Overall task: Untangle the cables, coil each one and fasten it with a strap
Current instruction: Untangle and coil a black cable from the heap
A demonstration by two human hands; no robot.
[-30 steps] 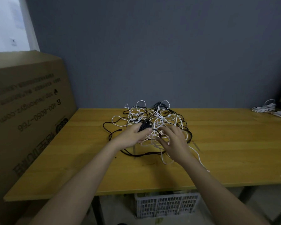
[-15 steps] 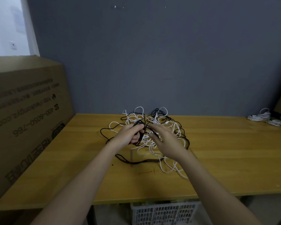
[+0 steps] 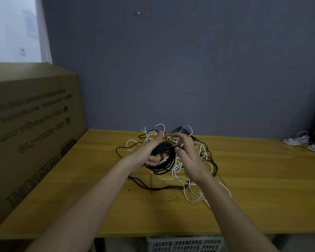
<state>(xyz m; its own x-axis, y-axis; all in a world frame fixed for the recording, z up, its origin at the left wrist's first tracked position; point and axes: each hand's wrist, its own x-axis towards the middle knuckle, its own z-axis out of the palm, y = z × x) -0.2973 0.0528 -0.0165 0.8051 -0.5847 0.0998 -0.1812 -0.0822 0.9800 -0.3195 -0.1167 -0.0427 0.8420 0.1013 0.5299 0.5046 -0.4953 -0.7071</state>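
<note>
Right now a black cable coil [image 3: 162, 157] hangs over the left hand [image 3: 149, 151], whose fingers look loosely curled under the loops, palm turned up. At about three o'clock from it, the right hand [image 3: 186, 155] pinches the coil's upper edge between thumb and fingers. Both are raised just above the tangle of white and black cables [image 3: 193, 171], which sprawls on the tabletop [image 3: 262, 188] beneath and behind them; whether the coil is free of the tangle is hard to tell. Far off at three o'clock lies a small bundle of white cables [image 3: 304, 142]. At nine o'clock stands a large cardboard box [image 3: 31, 128], and at six, under the tabletop, a plastic crate [image 3: 185, 244].
</note>
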